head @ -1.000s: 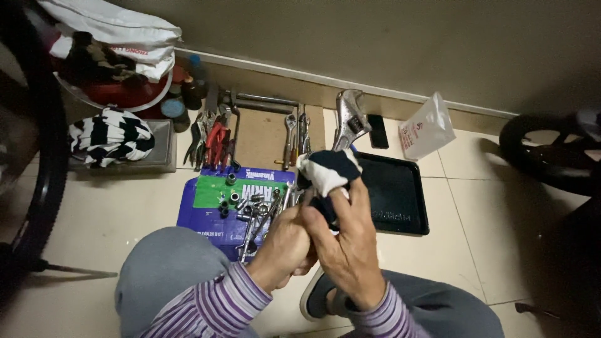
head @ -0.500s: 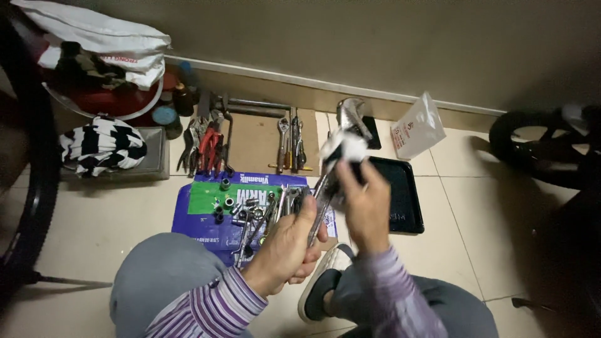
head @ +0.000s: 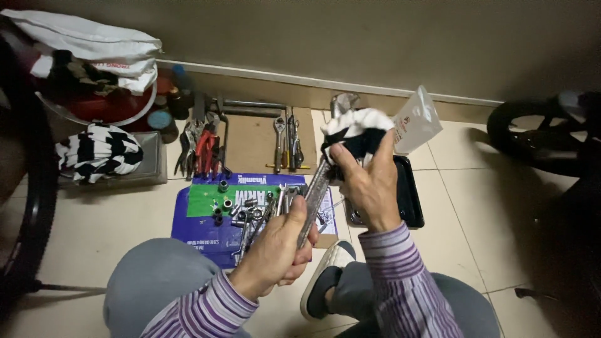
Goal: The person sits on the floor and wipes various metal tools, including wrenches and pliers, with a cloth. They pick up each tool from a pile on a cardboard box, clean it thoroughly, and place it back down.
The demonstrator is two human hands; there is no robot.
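The fingers of the right hand (head: pixel 369 188) are clamped around a black-and-white rag (head: pixel 354 133), pressing it onto the upper end of a long metal wrench (head: pixel 315 197); the fingers of the left hand (head: pixel 282 244) are wrapped tight around the wrench's lower handle. Against the view 1 second ago, the rag has slid up from mid-shaft to the head of the tool, and the wrench now leans toward 1 o'clock, so the wiping appears to have reached the far end of the shaft. The wrench hangs in the air above the blue mat (head: pixel 206 222), which carries loose sockets (head: pixel 228 203). At 3 o'clock of the right hand lies a black tray (head: pixel 413 200), close by; at 12 o'clock a clear plastic bag (head: pixel 416 122) stands just beyond the rag. Pliers (head: pixel 203 147) lie at 10 o'clock, well apart. A shoe (head: pixel 325 281) sits directly below the hands. Open floor tiles (head: pixel 476 206) at 3 o'clock give the freest room; a bicycle wheel (head: pixel 538 141) closes that side farther out.
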